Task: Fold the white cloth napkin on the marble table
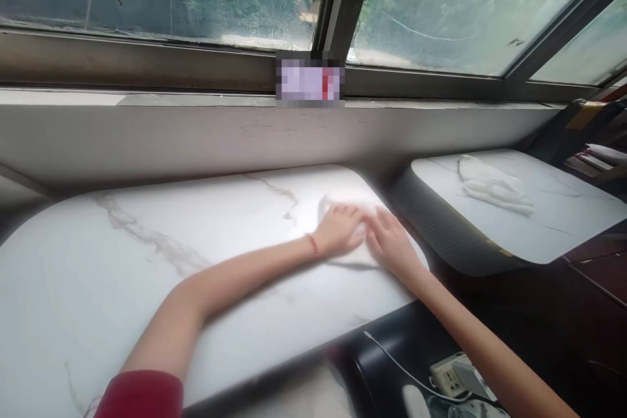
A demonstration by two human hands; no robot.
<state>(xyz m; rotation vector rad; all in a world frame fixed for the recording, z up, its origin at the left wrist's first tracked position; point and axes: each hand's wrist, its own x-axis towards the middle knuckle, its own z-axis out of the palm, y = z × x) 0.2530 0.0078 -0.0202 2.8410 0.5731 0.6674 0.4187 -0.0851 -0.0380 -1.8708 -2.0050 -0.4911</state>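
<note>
The left grip (340, 230) lies palm down on a white cloth (355, 258), its fingers straightened and close together, pointing away and to the right, laid over the fabric rather than closed about it. The right grip (392, 241) rests beside it with fingers extended, angled away and to the left, so that the two meet over the cloth; motion blur softens the fingertips. The cloth is spread flat beneath both, near the right end of the marble-patterned worktop (245, 222), its edges showing just beyond and below the fingers.

The left forearm runs low across the worktop from a bent elbow, with a thin red bracelet (312, 245) at the wrist and a dark red sleeve (140, 395) above the elbow. The right arm reaches up nearly straight from the lower right corner, bare as far as it shows.

Below the worktop's near edge, a white cable (411, 375) curves towards a power strip (445, 375). To the right, a second worktop (533, 235) of similar pattern carries a crumpled white towel (494, 186). On the window frame (426, 80), a lilac label (308, 81) with a red mark is pixelated, its writing unreadable.
</note>
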